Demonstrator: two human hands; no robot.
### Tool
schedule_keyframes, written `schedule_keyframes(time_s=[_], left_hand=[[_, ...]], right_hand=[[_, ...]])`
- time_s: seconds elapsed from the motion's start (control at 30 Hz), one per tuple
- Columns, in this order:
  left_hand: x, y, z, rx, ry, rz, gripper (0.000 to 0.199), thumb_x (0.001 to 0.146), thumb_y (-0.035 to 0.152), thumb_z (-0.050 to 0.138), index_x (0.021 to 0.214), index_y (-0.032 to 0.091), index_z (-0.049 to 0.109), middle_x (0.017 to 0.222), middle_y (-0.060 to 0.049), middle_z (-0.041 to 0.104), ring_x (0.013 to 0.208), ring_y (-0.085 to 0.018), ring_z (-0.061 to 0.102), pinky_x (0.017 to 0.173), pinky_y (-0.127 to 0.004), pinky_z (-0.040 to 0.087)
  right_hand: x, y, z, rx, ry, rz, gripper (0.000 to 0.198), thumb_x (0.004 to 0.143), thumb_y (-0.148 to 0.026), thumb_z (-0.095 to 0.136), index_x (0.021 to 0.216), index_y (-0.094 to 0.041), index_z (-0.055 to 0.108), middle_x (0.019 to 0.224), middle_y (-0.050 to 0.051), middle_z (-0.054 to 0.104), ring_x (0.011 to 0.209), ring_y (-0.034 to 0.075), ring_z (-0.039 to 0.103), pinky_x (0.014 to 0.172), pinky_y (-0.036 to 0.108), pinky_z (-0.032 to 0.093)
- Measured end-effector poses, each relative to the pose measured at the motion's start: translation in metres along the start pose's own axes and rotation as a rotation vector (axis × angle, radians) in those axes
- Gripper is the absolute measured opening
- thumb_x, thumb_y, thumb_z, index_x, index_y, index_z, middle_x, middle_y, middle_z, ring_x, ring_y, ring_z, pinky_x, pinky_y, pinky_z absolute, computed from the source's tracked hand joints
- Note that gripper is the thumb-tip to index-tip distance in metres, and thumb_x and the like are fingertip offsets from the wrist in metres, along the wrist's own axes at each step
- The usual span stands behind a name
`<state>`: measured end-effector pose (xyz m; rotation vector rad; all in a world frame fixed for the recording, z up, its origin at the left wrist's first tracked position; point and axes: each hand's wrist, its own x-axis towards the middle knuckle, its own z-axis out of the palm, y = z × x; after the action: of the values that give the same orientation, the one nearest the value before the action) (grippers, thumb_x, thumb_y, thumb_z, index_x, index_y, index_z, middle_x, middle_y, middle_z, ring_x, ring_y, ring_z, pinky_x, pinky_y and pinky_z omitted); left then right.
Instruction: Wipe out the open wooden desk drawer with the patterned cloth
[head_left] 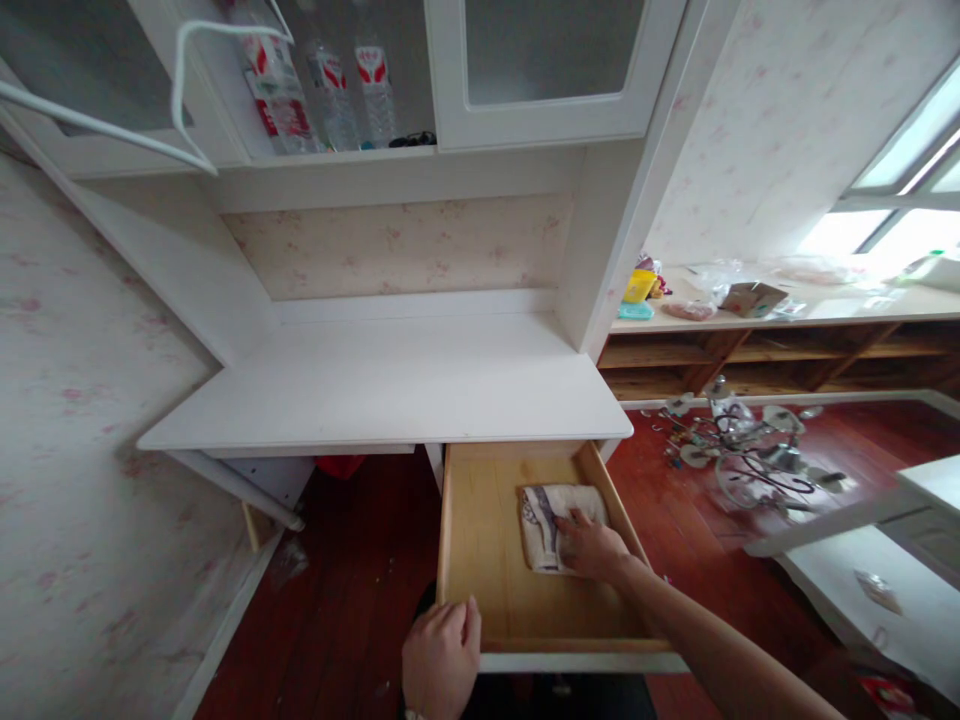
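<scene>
Two bare hands worked at an open pale wooden drawer (480,540): right hand (592,548) pressed flat on a folded patterned cloth (544,520) already inside, left hand (441,655) gripping the front edge

— Where's your view coming from?

— I've one camera, worn on the head, looking forward and steeply down over a white desk (390,385) to its open drawer (480,540), which sits close below me.

— How wide is it?

— Wide: cupboard doors (551,70) show at the top edge, floor (360,580) at the bottom.
</scene>
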<state>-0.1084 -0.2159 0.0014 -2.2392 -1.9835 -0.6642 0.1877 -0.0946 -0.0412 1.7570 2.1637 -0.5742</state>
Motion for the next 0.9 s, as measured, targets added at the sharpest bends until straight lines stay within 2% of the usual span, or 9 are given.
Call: schedule_keyframes(time_s=[0.13, 0.23, 0.33, 0.43, 0.5, 0.67, 0.77, 0.9], left_hand=[[0.001, 0.001, -0.004, -0.008, -0.008, 0.027, 0.039, 0.095, 0.025, 0.045, 0.059, 0.023, 0.06, 0.059, 0.001, 0.062, 0.059, -0.014, 0.058, 0.059, -0.027, 0.038], [0.001, 0.001, -0.004, -0.02, -0.003, 0.032, 0.038, 0.094, 0.025, 0.045, 0.059, 0.023, 0.06, 0.059, 0.0, 0.062, 0.059, -0.015, 0.057, 0.059, -0.027, 0.038], [0.0, 0.001, -0.002, -0.02, 0.017, 0.025, 0.038, 0.094, 0.024, 0.045, 0.059, 0.022, 0.061, 0.059, 0.0, 0.062, 0.059, -0.015, 0.057, 0.06, -0.027, 0.038], [0.0, 0.0, 0.0, -0.012, 0.021, 0.023, 0.037, 0.094, 0.024, 0.046, 0.06, 0.022, 0.061, 0.059, 0.0, 0.062, 0.059, -0.015, 0.058, 0.062, -0.027, 0.039], [-0.001, 0.0, 0.002, -0.002, 0.014, 0.016, 0.038, 0.093, 0.024, 0.046, 0.059, 0.023, 0.062, 0.059, -0.001, 0.062, 0.059, -0.015, 0.058, 0.061, -0.027, 0.038], [-0.001, 0.0, 0.005, 0.026, -0.05, -0.052, 0.037, 0.094, 0.022, 0.044, 0.064, 0.024, 0.066, 0.064, -0.001, 0.066, 0.063, -0.015, 0.061, 0.06, -0.027, 0.039], [0.0, -0.001, 0.007, 0.048, -0.055, -0.052, 0.037, 0.094, 0.023, 0.044, 0.064, 0.024, 0.066, 0.063, -0.001, 0.066, 0.062, -0.015, 0.061, 0.059, -0.027, 0.039], [0.001, -0.002, 0.01, 0.061, -0.054, -0.045, 0.036, 0.092, 0.021, 0.047, 0.06, 0.023, 0.063, 0.061, 0.0, 0.064, 0.061, -0.014, 0.061, 0.059, -0.027, 0.039]], right_hand=[[-0.018, 0.003, 0.004, -0.051, -0.063, -0.1, 0.078, 0.066, -0.031, 0.07, 0.14, -0.023, 0.049, 0.14, 0.024, 0.043, 0.1, 0.04, 0.063, 0.083, 0.05, 0.048], [-0.021, -0.002, 0.001, -0.059, -0.137, -0.117, 0.082, 0.06, -0.034, 0.076, 0.138, -0.026, 0.051, 0.14, 0.024, 0.041, 0.102, 0.041, 0.062, 0.084, 0.052, 0.047], [-0.018, -0.023, -0.006, -0.073, -0.213, -0.161, 0.084, 0.057, -0.036, 0.079, 0.136, -0.026, 0.053, 0.142, 0.023, 0.039, 0.109, 0.042, 0.058, 0.088, 0.053, 0.046], [-0.013, -0.061, -0.01, -0.07, -0.242, -0.24, 0.082, 0.057, -0.038, 0.079, 0.134, -0.028, 0.055, 0.139, 0.02, 0.042, 0.112, 0.042, 0.055, 0.088, 0.054, 0.045], [-0.01, -0.091, -0.008, -0.068, -0.214, -0.283, 0.08, 0.059, -0.042, 0.078, 0.134, -0.028, 0.055, 0.14, 0.02, 0.042, 0.117, 0.044, 0.051, 0.089, 0.055, 0.044], [-0.001, -0.15, 0.012, -0.051, -0.015, -0.303, 0.08, 0.064, -0.052, 0.072, 0.137, -0.025, 0.05, 0.146, 0.019, 0.037, 0.124, 0.046, 0.041, 0.092, 0.059, 0.04], [0.015, -0.162, 0.018, -0.056, 0.052, -0.281, 0.081, 0.066, -0.055, 0.068, 0.139, -0.026, 0.048, 0.147, 0.017, 0.037, 0.126, 0.045, 0.038, 0.095, 0.06, 0.035], [0.047, -0.16, 0.007, -0.057, 0.075, -0.215, 0.079, 0.072, -0.052, 0.061, 0.144, -0.026, 0.042, 0.149, 0.016, 0.034, 0.13, 0.043, 0.033, 0.098, 0.058, 0.03]])
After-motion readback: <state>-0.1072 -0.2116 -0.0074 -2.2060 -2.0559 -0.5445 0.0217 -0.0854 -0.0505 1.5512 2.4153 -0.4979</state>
